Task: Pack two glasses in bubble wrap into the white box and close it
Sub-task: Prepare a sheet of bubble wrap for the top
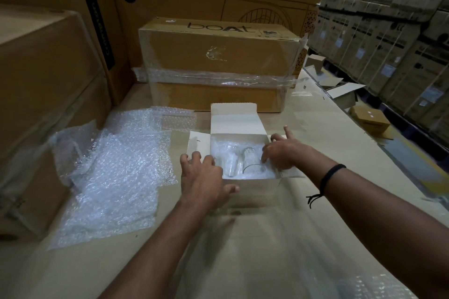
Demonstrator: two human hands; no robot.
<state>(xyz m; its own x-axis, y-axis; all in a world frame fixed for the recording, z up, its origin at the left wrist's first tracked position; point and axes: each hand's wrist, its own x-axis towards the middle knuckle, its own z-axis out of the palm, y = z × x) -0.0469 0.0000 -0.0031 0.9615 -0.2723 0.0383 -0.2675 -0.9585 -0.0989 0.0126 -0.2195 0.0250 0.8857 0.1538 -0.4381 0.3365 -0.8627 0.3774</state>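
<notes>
Left hand (204,177) lies palm down, fingers spread and bent; right hand (284,153) splays, index finger raised, others pointing down.

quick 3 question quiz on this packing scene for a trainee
1. True or false: the lid of the white box is already closed.
2. The loose bubble wrap lies: A left of the box, B right of it, C on top of it.
3. Fill in: ___ glasses lie inside the box.
Key: 1 false; 2 A; 3 two.
</notes>
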